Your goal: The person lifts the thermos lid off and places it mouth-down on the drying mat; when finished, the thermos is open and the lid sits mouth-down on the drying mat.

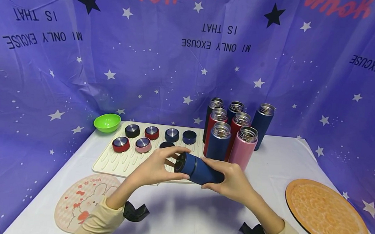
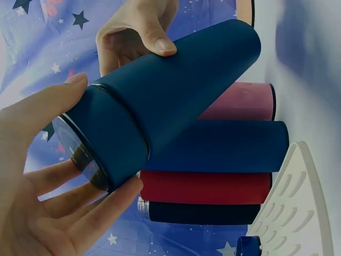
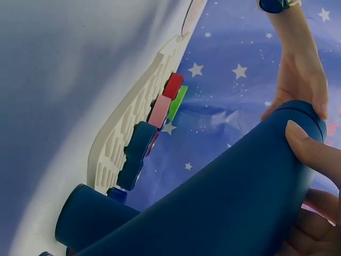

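Note:
A dark blue thermos bottle (image 1: pixel 206 172) is held tilted above the table's middle, with its matching blue lid (image 1: pixel 188 164) seated on the left end. My left hand (image 1: pixel 159 167) grips the lid, thumb on one side and fingers around the other. My right hand (image 1: pixel 232 178) holds the bottle's body, its thumb pressed along the side in the left wrist view. A thin dark seam runs between lid and body (image 2: pixel 186 80). Behind my right hand stand a pink bottle (image 1: pixel 243 151) and another blue bottle (image 1: pixel 219 142), both uncapped.
Several uncapped red, black and blue bottles (image 1: pixel 262 127) stand at the back right. A white ribbed tray (image 1: pixel 116 164) bears several lids, including a pink lid (image 1: pixel 143 145). A green bowl (image 1: pixel 107 123) sits back left; round mats, one bear-printed (image 1: pixel 72 203) and one orange (image 1: pixel 327 216), lie at either side.

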A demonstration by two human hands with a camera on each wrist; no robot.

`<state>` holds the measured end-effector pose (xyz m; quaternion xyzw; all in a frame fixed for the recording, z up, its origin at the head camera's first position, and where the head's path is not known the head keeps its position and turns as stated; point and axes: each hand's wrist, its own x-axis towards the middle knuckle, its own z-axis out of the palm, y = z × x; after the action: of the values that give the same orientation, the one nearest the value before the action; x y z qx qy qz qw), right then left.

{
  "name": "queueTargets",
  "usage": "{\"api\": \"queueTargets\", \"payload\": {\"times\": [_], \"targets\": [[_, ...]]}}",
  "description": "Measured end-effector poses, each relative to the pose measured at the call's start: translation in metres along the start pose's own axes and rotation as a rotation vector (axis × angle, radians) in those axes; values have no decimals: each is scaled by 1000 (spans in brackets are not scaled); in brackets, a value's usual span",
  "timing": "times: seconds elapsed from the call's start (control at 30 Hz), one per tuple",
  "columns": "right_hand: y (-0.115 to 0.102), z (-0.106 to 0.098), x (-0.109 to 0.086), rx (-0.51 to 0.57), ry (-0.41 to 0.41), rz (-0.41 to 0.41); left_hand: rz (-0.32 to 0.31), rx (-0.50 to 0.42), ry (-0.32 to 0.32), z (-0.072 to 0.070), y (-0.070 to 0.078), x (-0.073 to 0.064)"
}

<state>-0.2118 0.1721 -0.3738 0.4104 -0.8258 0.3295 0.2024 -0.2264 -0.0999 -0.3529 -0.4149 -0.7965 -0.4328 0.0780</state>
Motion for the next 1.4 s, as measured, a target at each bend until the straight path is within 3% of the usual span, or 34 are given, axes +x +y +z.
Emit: {"api": "queueTargets", "payload": {"times": [0.1,0.3,0.43,0.6,0.83,0.97,1.1,1.4], "targets": [[2,-3,0,8,-25,27,48,0,-20,0,-1,0],[10,-11,-1,129,-107,106,216,10,-87,-1,-1,2],[13,-13,-1,173,-140,116,263,19,-106,-2,5,2],[11,-11,-1,127,-119,115,248,-16,-83,-2,9,2],[4,-5,0,29,-55,45,63,-43,-6,-2,1,0],[2,-5,0,17,-37,19,17,-50,-4,-2,-2,0],[5,-8,-1,60,-64,49,51,-53,-55,-2,-3,0],[13,-15,-1,187,-178,111,216,-55,-130,-3,9,1]]}}
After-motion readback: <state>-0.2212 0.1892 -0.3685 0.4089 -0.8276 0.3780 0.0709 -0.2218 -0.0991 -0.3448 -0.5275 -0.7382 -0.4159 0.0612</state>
